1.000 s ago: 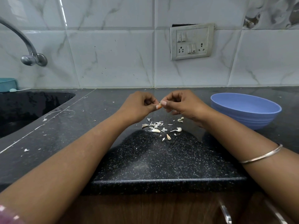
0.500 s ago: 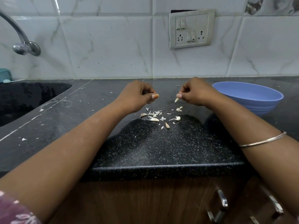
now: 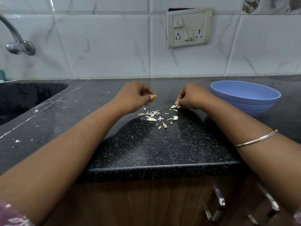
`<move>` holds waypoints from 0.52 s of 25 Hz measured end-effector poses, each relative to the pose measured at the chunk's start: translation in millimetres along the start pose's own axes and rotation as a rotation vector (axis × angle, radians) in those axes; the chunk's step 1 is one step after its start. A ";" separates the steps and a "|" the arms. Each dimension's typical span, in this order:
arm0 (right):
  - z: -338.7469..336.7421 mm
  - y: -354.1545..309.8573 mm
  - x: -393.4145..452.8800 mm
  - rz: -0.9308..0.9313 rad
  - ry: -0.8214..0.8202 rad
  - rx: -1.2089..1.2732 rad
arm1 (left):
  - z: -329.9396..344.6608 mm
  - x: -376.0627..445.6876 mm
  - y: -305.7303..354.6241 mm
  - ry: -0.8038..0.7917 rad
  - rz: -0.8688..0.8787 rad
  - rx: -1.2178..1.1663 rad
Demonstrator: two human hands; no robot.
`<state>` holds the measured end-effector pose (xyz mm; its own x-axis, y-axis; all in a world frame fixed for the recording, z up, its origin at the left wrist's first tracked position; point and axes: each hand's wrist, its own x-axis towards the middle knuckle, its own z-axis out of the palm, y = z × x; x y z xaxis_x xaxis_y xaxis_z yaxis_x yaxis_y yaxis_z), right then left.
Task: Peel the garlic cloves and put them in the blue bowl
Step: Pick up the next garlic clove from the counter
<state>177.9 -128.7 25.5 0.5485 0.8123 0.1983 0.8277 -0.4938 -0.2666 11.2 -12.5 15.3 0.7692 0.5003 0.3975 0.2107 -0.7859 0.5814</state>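
The blue bowl (image 3: 254,106) stands on the black counter (image 3: 162,147) to the right; I cannot see inside it. Loose garlic cloves (image 3: 175,118) and torn white skins (image 3: 152,113) lie scattered mid-counter between my hands. My right hand (image 3: 193,97) is down at the counter just left of the bowl, its fingertips pinching a pale garlic piece (image 3: 174,106). Just above the skins, my left hand (image 3: 136,97) hovers with fingers curled and thumb against the index finger. Whether it holds anything is hidden.
A black sink (image 3: 24,98) is sunk into the counter at the left, under a metal tap (image 3: 17,44). A switch and socket plate (image 3: 189,28) sits on the tiled wall. Metal drawer handles (image 3: 218,204) show below the counter's front edge.
My hands were together picking at one clove; they have parted. My right hand moved right and down to the counter with a pale piece, while my left hand stayed near the skins.
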 end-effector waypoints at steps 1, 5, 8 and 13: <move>0.4 -0.1 0.1 0.010 -0.001 -0.003 | 0.1 -0.4 0.2 0.000 0.000 0.005; 1.2 1.9 3.8 0.038 0.046 0.012 | -0.1 -1.0 0.9 0.002 -0.006 0.013; -5.8 0.8 -0.3 0.034 -0.046 0.221 | 0.1 -0.9 0.9 0.001 -0.007 0.015; -9.1 -3.1 -8.9 0.013 -0.200 0.370 | -0.2 -1.0 0.9 -0.002 0.005 0.028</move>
<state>171.6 -137.2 33.1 0.4950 0.8688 0.0151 0.7024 -0.3898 -0.5956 10.5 -13.6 15.6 0.7713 0.4957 0.3993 0.2236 -0.7984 0.5591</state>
